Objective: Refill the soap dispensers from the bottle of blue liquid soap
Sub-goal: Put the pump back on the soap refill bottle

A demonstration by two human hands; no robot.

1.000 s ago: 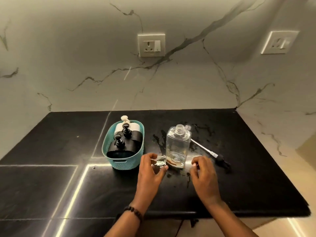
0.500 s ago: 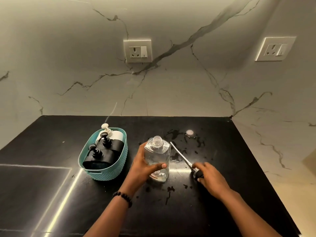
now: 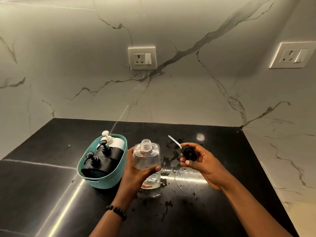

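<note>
A clear plastic dispenser bottle (image 3: 147, 161) is stood upright on the black counter, its threaded neck uncapped and only a little liquid seen at its base. Its black pump head (image 3: 188, 152) is held off the counter just to the right, the thin white tube pointed up and away. Three more pump dispensers, two black (image 3: 100, 161) and one white (image 3: 113, 141), are packed in a teal basket (image 3: 104, 181) just left of the bottle.

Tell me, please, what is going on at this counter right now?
A person is working on a clear dispenser bottle that stands open on the black counter. The left hand grips the bottle, while the right hand holds its black pump lifted beside it. Three more dispensers sit in the teal basket.
</note>
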